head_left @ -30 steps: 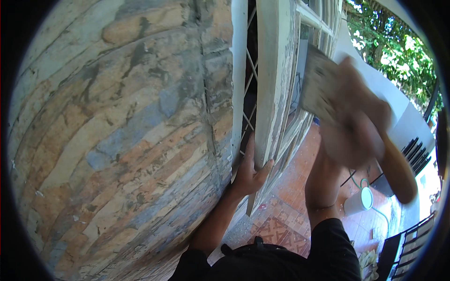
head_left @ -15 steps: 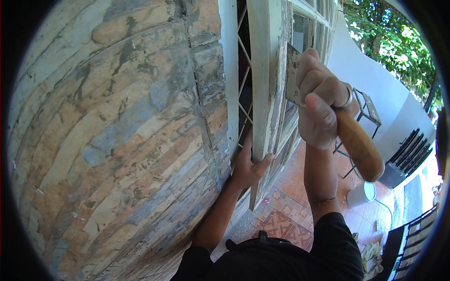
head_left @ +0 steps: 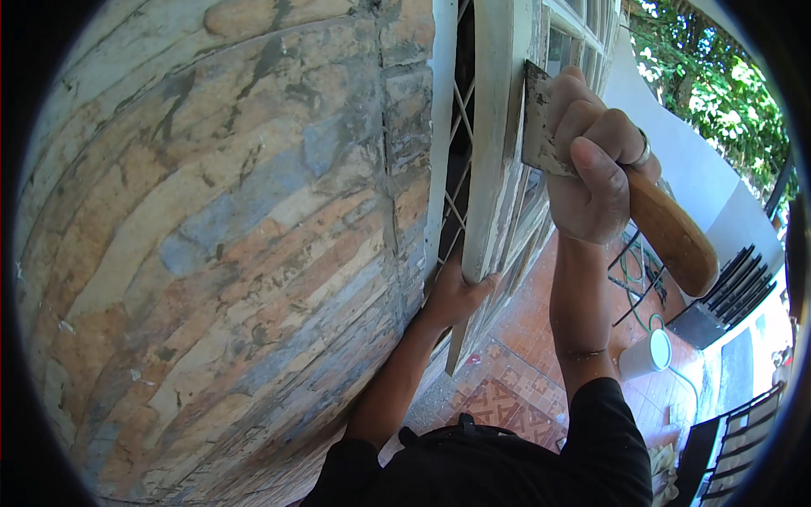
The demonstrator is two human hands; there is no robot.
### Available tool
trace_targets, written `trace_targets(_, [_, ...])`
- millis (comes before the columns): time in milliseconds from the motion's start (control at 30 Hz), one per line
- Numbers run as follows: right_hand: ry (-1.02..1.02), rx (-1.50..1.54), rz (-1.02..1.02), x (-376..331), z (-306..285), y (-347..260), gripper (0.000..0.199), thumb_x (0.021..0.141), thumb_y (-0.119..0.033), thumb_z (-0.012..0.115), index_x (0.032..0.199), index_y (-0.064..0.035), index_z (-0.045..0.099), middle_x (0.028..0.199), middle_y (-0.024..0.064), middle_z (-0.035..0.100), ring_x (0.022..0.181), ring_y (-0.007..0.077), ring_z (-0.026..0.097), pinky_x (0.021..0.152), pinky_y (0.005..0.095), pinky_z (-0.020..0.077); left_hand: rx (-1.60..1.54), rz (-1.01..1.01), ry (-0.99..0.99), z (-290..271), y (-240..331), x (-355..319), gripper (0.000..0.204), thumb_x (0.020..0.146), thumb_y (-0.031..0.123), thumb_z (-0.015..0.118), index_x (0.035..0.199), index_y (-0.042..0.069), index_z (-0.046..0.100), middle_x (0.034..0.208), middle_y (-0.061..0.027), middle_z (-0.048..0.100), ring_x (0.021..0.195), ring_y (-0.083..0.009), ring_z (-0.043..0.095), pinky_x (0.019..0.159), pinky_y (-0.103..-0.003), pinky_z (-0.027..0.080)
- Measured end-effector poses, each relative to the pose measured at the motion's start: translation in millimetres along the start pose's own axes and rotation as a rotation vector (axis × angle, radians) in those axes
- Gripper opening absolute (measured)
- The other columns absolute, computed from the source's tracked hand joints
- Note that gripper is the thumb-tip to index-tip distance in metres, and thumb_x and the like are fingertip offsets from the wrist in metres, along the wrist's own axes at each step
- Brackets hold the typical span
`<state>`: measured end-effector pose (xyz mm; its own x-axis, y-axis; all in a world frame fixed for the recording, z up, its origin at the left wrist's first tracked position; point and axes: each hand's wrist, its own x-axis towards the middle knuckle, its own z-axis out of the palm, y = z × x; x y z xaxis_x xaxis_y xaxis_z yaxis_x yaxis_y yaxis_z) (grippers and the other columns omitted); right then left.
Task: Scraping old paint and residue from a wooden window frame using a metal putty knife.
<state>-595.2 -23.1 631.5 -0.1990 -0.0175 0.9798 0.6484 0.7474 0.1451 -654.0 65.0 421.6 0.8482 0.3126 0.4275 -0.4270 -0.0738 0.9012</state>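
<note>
My right hand (head_left: 596, 160) is closed around a paint scraper. Its wooden handle (head_left: 676, 232) sticks out below the fist, and the worn, stained metal blade (head_left: 538, 118) points left. The blade's edge lies at the peeling white paint of the window frame (head_left: 494, 169); whether it touches cannot be told. Lower down, my left hand (head_left: 459, 297) grips the edge of this open frame, thumb on the near face. The left fingers reach behind the edge and are partly hidden.
A stone-clad wall (head_left: 279, 228) fills the left side, with a diamond-pattern grille (head_left: 457, 152) in the gap beside the frame. To the right stand a white bucket (head_left: 646, 353), a metal stand (head_left: 632, 275), a dark slatted object (head_left: 731, 291) and a green hose (head_left: 655, 319) on the tiled floor.
The view has shifted, so wall and frame appear farther right. My right hand and the scraper sit slightly higher, with more of the blade showing. The left hand keeps its grip on the frame.
</note>
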Motion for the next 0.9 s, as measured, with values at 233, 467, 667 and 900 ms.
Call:
trace_targets(233, [-0.109, 0.069, -0.110, 0.4, -1.7, 10.7, 0.027, 0.080, -0.008, 0.058, 0.060, -0.0069, 0.039, 0.055, 0.0020, 0.038, 0.053, 0.0150, 0.031, 0.051, 0.0297, 0.0252, 0.041, 0.003, -0.003, -0.6, -2.8, 0.9, 0.034, 0.080, 0.007, 0.064, 0.111, -0.003, 0.054, 0.099, -0.0092, 0.061, 0.091, -0.0144, 0.056, 0.082, -0.031, 0.046])
trace_targets(467, [-0.051, -0.008, -0.012, -2.6, 9.4, -5.9, 0.019, 0.076, -0.010, 0.047, 0.060, -0.0083, 0.036, 0.052, 0.0043, 0.033, 0.051, 0.0177, 0.030, 0.057, 0.0351, 0.0262, -0.006, -0.044, -0.036, 0.9, -4.3, -5.2, 0.032, 0.079, 0.007, 0.064, 0.108, -0.002, 0.055, 0.097, -0.0073, 0.062, 0.089, -0.0121, 0.056, 0.079, -0.030, 0.046])
trace_targets(667, [0.022, -0.015, -0.121, -6.8, 10.6, -19.1, 0.022, 0.076, -0.010, 0.051, 0.060, -0.0064, 0.036, 0.055, 0.0044, 0.035, 0.051, 0.0181, 0.031, 0.056, 0.0358, 0.0269, -0.025, -0.085, -0.047, 0.6, 1.0, -9.4, 0.036, 0.078, 0.005, 0.063, 0.112, -0.001, 0.052, 0.099, -0.0060, 0.060, 0.091, -0.0118, 0.054, 0.081, -0.030, 0.046])
trace_targets(900, [0.087, -0.393, -0.022, -3.9, 16.0, 17.0, 0.022, 0.078, -0.010, 0.047, 0.061, -0.0078, 0.033, 0.051, 0.0036, 0.034, 0.052, 0.0171, 0.030, 0.055, 0.0335, 0.0289, -0.012, -0.019, -0.045, 1.8, -7.3, 0.6, 0.036, 0.077, 0.005, 0.064, 0.111, -0.001, 0.052, 0.098, -0.0059, 0.060, 0.092, -0.0116, 0.055, 0.080, -0.030, 0.046])
